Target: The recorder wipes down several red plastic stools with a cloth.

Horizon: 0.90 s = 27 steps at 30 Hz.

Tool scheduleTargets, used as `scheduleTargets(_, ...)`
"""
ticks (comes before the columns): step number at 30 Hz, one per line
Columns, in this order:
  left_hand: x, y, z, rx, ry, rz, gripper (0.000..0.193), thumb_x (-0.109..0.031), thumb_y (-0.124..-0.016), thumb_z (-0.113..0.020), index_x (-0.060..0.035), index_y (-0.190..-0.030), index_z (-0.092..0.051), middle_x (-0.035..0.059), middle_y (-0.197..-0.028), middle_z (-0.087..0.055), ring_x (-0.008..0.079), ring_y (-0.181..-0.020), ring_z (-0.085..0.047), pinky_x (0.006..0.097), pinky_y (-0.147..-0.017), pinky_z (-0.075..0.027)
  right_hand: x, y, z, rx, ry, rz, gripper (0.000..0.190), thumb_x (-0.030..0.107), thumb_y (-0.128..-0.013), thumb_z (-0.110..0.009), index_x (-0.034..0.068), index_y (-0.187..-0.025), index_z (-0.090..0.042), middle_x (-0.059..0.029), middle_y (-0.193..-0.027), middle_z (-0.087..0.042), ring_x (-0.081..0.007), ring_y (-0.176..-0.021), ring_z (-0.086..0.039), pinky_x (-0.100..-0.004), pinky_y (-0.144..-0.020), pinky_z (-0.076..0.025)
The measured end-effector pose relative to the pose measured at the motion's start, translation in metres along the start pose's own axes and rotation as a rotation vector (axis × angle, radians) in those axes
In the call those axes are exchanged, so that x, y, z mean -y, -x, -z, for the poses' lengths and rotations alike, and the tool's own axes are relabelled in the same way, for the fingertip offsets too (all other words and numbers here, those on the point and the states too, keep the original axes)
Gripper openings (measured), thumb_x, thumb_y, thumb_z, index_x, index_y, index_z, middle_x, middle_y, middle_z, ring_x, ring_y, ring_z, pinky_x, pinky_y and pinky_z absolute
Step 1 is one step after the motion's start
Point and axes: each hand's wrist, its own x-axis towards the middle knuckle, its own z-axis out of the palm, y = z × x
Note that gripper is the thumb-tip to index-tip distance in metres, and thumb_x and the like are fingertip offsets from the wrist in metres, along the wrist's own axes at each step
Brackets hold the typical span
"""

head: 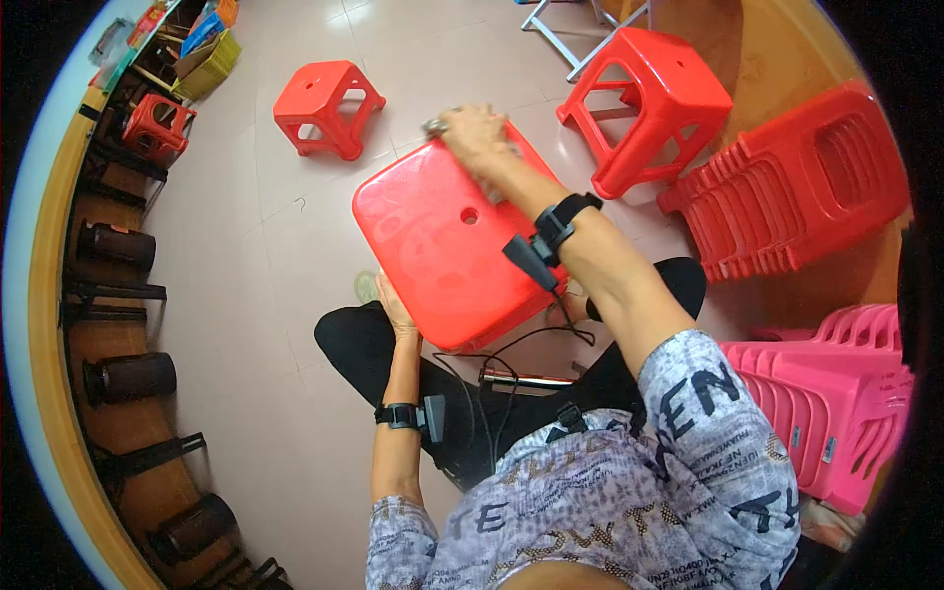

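A red plastic stool [450,251] with a round hole in its seat stands tilted between my knees. My left hand [397,304] grips its near left side; part of the fingers is hidden behind the edge. At the far edge of the seat, my right hand [473,136] is bent over a greyish, crumpled thing, perhaps a cloth [436,127], that shows past the fingers. More pale material is partly seen under the right wrist. Black straps with grey devices sit on both forearms, and a black cable runs between the right one and my lap.
A small red stool [321,92] stands ahead on the left, a taller red stool [649,96] ahead on the right. Stacked red stools [804,184] and pink plastic stools [826,405] are on the right. A long table [44,295] with dark stools under it lines the left.
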Motion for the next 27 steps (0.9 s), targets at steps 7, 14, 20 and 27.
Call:
scheduleTargets(7,-0.011,-0.006,-0.005,0.064,0.188,0.237,0.023,-0.015,-0.093,-0.041,0.0015,-0.107,-0.051,0.0148,-0.097,-0.051,0.0291,-0.09,-0.051,0.0389,-0.082,-0.042,-0.078,0.03,0.005,-0.185,-0.163,-0.111,0.033,0.032,-0.086,-0.048,0.015,-0.111,-0.06,-0.0192,-0.11,-0.059,-0.0419,-0.098,-0.059,-0.05,-0.083,-0.047)
scheduleTargets(14,0.0,-0.012,0.005,0.104,0.138,0.112,0.027,-0.02,-0.094,-0.04,0.0001,-0.106,-0.053,0.0129,-0.1,-0.053,0.0262,-0.092,-0.052,0.0381,-0.082,-0.042,-0.118,0.108,0.026,0.011,-0.304,-0.059,0.038,0.037,-0.083,-0.054,0.007,-0.106,-0.059,-0.0241,-0.093,-0.062,-0.0407,-0.091,-0.06,-0.0482,-0.078,-0.048)
scheduleTargets(20,-0.008,-0.01,0.01,0.066,0.262,0.165,0.031,-0.022,-0.094,-0.04,-0.0001,-0.113,-0.052,0.0113,-0.104,-0.054,0.0227,-0.095,-0.054,0.0348,-0.084,-0.045,-0.11,0.176,0.02,-0.268,-0.432,0.064,0.034,0.019,-0.083,-0.058,0.011,-0.116,-0.057,-0.0212,-0.112,-0.056,-0.0377,-0.099,-0.057,-0.0435,-0.081,-0.048)
scheduleTargets(27,-0.013,-0.01,-0.004,0.021,0.422,0.278,0.031,-0.023,-0.092,-0.045,-0.0002,-0.112,-0.053,0.012,-0.103,-0.056,0.0256,-0.095,-0.055,0.0374,-0.085,-0.044,-0.092,0.212,0.005,-0.377,-0.354,0.168,0.05,0.008,-0.072,-0.063,0.018,-0.121,-0.055,-0.0217,-0.125,-0.049,-0.0391,-0.112,-0.05,-0.0453,-0.096,-0.042)
